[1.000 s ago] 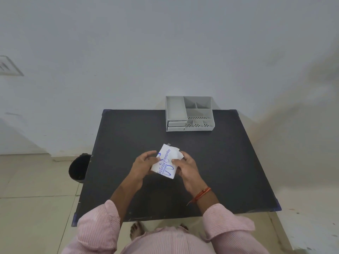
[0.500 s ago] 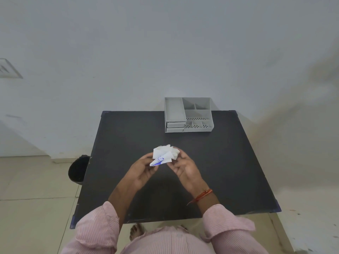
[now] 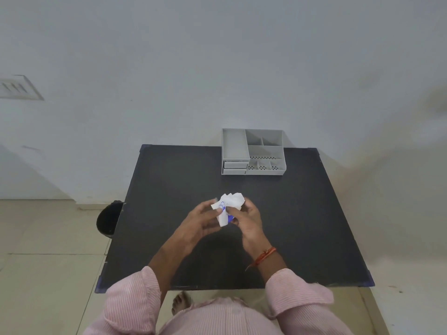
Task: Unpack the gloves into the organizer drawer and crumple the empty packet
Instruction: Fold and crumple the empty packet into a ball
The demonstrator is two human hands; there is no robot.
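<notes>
Since a moment ago the packet (image 3: pixel 228 206) is bunching tighter: it was a flat printed sheet between my palms, and now it is folding into a lumpy white wad with only a scrap of blue print showing. Both hands are closing in on it just below the centre of the frame, above the dark table (image 3: pixel 302 213) rather than resting on it.

Nearest to me, my left hand (image 3: pixel 202 222) is cupping the wad from the left, fingers curled and pressing its lower left side. My right hand (image 3: pixel 249 220) is gripping it from the right, thumb and fingers pinching the lower edge. So both hands are grasping the packet, and it is sitting between them, its bulk poking up toward the top of the frame past my fingertips. With no long axis left to speak of, I am judging that the next squeeze needs the palms coming straight together. Neither hand is nearer; they are meeting on it evenly.

Farther off, in the upper middle of the frame at the table's far edge, the organizer (image 3: pixel 252 152) is standing well apart from my hands. Its drawers (image 3: pixel 235 167) at its lower left are looking shut. I cannot tell from here whether the gloves are inside.
</notes>
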